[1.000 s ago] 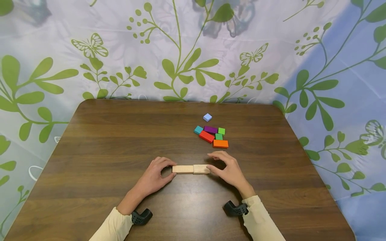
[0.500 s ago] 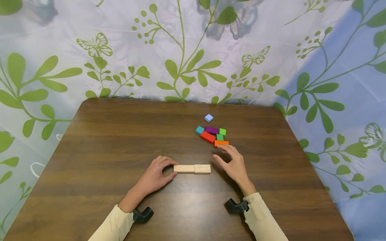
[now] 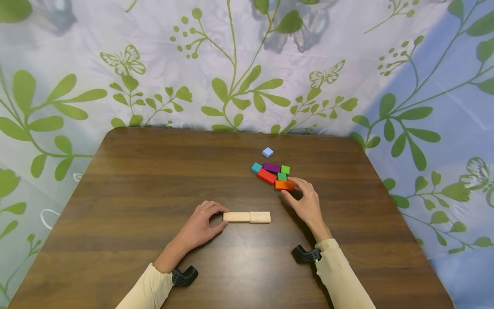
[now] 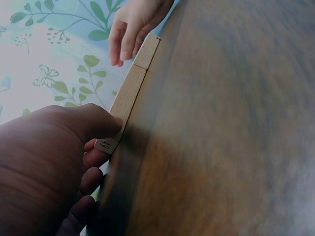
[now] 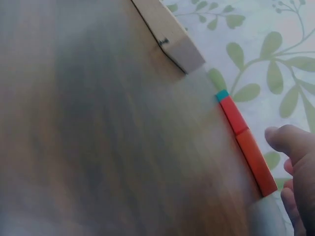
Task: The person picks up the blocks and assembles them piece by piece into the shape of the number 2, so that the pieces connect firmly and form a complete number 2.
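Note:
Two pale wooden blocks (image 3: 236, 217) lie end to end on the table in the head view. My left hand (image 3: 203, 221) pinches the left block's outer end between thumb and fingers; a printed number marks that end face in the left wrist view. My right hand (image 3: 306, 202) is spread at the right end of an orange block (image 3: 284, 185), thumb on the near side and fingers beyond it. In the right wrist view the thumb (image 5: 278, 137) stands apart from the orange block. Directly behind it lie a red block (image 3: 266, 176) and a dark green block (image 3: 282, 176).
A teal block (image 3: 256, 168), a purple block (image 3: 272, 168) and a light green block (image 3: 285, 170) cluster at the back. A pale blue block (image 3: 268, 152) lies alone behind them. The brown table (image 3: 154, 171) ends at a patterned curtain (image 3: 154, 77).
My right hand has left the right wooden block and moved back to the orange block. My left hand stays at the left wooden block. The head view has shifted slightly.

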Demonstrator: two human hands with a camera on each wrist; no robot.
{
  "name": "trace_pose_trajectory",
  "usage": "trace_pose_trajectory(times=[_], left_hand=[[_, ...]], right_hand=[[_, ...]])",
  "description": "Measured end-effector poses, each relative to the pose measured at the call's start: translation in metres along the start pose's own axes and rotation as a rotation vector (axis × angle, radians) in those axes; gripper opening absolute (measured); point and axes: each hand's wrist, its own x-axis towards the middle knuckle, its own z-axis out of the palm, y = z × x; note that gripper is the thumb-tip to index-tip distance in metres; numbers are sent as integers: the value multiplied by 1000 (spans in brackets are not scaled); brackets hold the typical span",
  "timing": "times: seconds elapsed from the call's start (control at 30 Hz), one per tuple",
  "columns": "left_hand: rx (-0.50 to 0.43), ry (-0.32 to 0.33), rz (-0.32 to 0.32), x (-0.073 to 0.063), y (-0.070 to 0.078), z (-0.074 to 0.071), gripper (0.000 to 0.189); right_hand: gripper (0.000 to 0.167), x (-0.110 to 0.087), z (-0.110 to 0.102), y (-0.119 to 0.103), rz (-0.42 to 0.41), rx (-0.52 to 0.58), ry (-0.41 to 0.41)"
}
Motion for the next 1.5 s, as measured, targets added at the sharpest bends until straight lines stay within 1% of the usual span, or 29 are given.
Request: trace_pose_trajectory(times=[0.13, 0.4, 0.6, 0.87, 1.1, 1.33, 1.5], left_hand=[[0, 4, -5, -1, 0, 1, 26], [3, -4, -13, -1, -1, 2, 26], [6, -5, -12, 0, -1, 1, 26], [-3, -2, -9, 0, -1, 1, 25], [1, 1, -7, -1, -2, 2, 25], [7, 0, -8, -1, -2, 2, 26], [3, -2, -8, -1, -1, 2, 26]], right_hand=[[52, 4, -1, 4, 15, -13, -19], [61, 7, -2, 7, 78, -43, -114], [60, 10, -5, 7, 120, -61, -157], [49, 9, -4, 11, 113, -71, -142], [44, 7, -3, 13, 111, -78, -124], [42, 6, -4, 11, 112, -25, -100], [42, 5, -6, 10, 103, -6, -103]])
